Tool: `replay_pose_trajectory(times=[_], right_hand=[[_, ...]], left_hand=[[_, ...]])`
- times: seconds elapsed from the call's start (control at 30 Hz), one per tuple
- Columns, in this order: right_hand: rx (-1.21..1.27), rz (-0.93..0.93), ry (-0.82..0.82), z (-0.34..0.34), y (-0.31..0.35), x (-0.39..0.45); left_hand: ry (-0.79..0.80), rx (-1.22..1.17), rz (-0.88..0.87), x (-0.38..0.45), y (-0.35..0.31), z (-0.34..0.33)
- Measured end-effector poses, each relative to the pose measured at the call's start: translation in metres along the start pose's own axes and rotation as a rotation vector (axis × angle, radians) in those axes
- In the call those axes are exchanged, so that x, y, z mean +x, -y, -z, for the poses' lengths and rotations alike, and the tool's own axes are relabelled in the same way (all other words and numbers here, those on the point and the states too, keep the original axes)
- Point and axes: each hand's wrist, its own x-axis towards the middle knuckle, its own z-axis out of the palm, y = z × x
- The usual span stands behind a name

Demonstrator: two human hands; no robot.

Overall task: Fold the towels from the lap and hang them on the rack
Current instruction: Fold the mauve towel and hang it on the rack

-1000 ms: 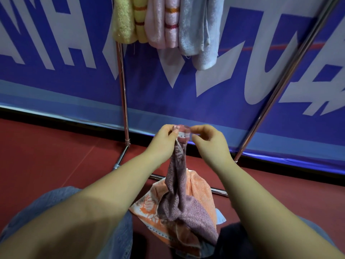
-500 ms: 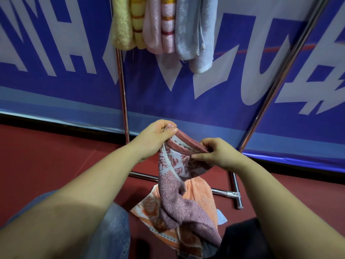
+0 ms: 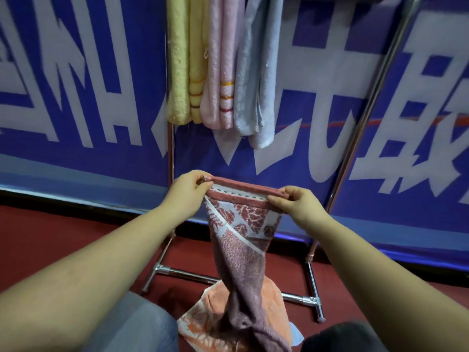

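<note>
Nearest, at 6 o'clock on the lap, lies an orange towel (image 3: 272, 292) with a pale leaf pattern, crumpled between the two knees, and a small blue corner of cloth (image 3: 297, 336) shows beside it at about 5 o'clock. The lower end of the mauve towel (image 3: 241, 252) rests on this pile, twisted and bunched.

From there the mauve towel rises toward 12 o'clock to the hands. Its long axis is therefore near to far, almost vertical, and its short top edge lies across, from 9 to 3 o'clock. The left hand (image 3: 187, 193) pinches the left corner of this edge and the right hand (image 3: 295, 203) pinches the right corner; the hands are apart and the edge between them is stretched flat. Both hands are at nearly the same depth, the left one perhaps a little farther. The towel is dusty purple below, with a white and rust-red flower band and a pink hem at the top.

Behind the hands stands the metal rack (image 3: 355, 138), its feet on the red floor (image 3: 50, 237). At 12 o'clock, high above, a yellow towel (image 3: 184, 72), a pink towel (image 3: 220, 80) and a grey-blue towel (image 3: 256, 85) hang already folded. I judge that the free place is to the right of them, near 1 o'clock.
</note>
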Motion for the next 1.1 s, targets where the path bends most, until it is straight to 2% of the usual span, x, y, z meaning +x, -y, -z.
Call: replay_pose_trajectory(times=[0.17,0.43,0.5,0.57,0.63,0.73,0.83,1.0,1.1], right_hand=[[-0.038,0.199,-0.105,0.036,0.094,0.013],[-0.059,0.447,-0.397,0.081,0.215,0.001],[-0.086,0.535,-0.519,0.087,0.234,-0.004],[-0.103,0.57,-0.585,0.091,0.247,-0.008],[-0.071,0.529,-0.515,0.095,0.254,-0.009],[-0.181,0.478,-0.423,0.096,0.252,-0.011],[-0.25,0.455,-0.417,0.091,0.243,-0.011],[-0.265,0.417,-0.425,0.077,0.228,-0.01],[-0.102,0.309,-0.238,0.072,0.222,-0.013]], left_hand=[[-0.101,0.113,-0.086,0.041,-0.072,0.048],[-0.349,0.276,-0.237,0.068,-0.189,0.113],[-0.449,0.23,-0.287,0.069,-0.212,0.126],[-0.493,0.046,-0.317,0.071,-0.227,0.136],[-0.387,-0.075,-0.29,0.071,-0.226,0.141],[-0.231,0.096,-0.217,0.067,-0.208,0.142],[-0.262,0.156,-0.204,0.063,-0.197,0.139],[-0.421,0.308,-0.158,0.049,-0.19,0.127],[-0.312,0.251,-0.114,0.048,-0.179,0.122]])
